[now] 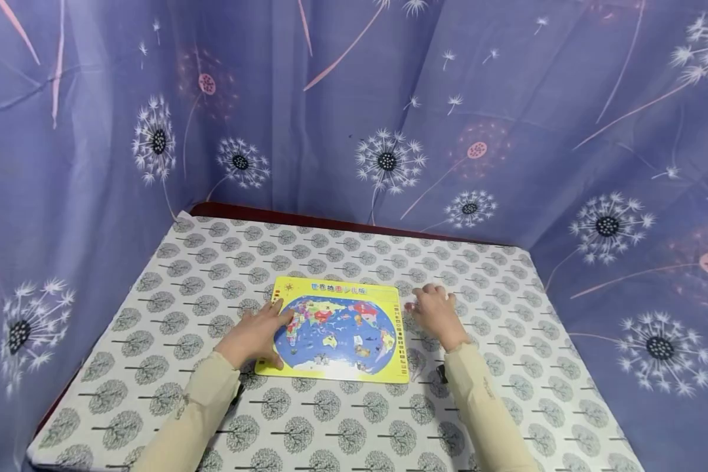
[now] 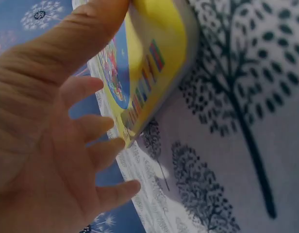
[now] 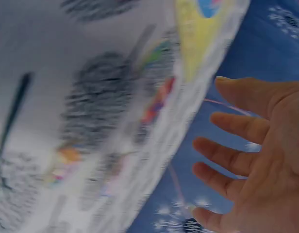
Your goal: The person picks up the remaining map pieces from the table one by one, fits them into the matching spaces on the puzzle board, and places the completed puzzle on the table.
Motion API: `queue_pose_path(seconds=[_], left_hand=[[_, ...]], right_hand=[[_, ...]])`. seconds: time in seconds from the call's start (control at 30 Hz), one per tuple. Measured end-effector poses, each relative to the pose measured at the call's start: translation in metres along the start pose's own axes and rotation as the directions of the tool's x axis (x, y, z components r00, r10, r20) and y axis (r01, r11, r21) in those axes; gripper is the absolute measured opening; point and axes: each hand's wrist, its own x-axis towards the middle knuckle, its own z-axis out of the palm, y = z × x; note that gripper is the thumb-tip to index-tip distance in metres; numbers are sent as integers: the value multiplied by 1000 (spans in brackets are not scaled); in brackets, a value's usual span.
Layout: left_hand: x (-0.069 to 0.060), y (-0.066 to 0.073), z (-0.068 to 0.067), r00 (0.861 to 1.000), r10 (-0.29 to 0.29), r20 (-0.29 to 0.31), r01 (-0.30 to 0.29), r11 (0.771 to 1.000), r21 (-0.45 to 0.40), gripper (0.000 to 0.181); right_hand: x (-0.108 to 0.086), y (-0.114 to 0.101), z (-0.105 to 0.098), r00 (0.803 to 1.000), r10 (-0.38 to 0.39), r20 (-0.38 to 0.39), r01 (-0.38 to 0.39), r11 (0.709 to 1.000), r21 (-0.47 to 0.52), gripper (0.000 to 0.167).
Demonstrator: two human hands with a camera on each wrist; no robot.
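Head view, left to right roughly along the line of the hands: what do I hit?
Lower-left dandelion print → left hand → yellow-bordered world map board → right hand → lower-right dandelion print. Left hand overlaps the board's left edge.

I see a white cloth point(image 1: 354, 400) with gray trees point(image 1: 299, 434) on my table point(image 1: 236, 211). Its dark red edge point(image 1: 271, 215) shows at the back. Bluish-purple curtains point(image 1: 330, 131) hang around, with fluffy white dandelions point(image 1: 386, 161) and pink ones point(image 1: 476, 150).
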Motion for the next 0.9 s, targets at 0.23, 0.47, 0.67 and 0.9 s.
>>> queue_pose_path(seconds=[0.23,0.47,0.67,0.9], left_hand=[[4,2,3,1000,-8,13,9,999,-35,106],[6,6,-2,1000,6,-11,-6,1000,11,105],[6,3,3,1000,6,-20,-6,1000,12,106],[6,-2,5,999,34,-28,-34,999,-4,105]], right_hand=[[12,12,20,996,53,66,-53,999,-11,18],[15,12,23,995,77,63,-78,997,5,18],[15,14,27,999,21,37,-19,998,-61,17],[15,12,29,994,-105,33,110,960,-259,25]])
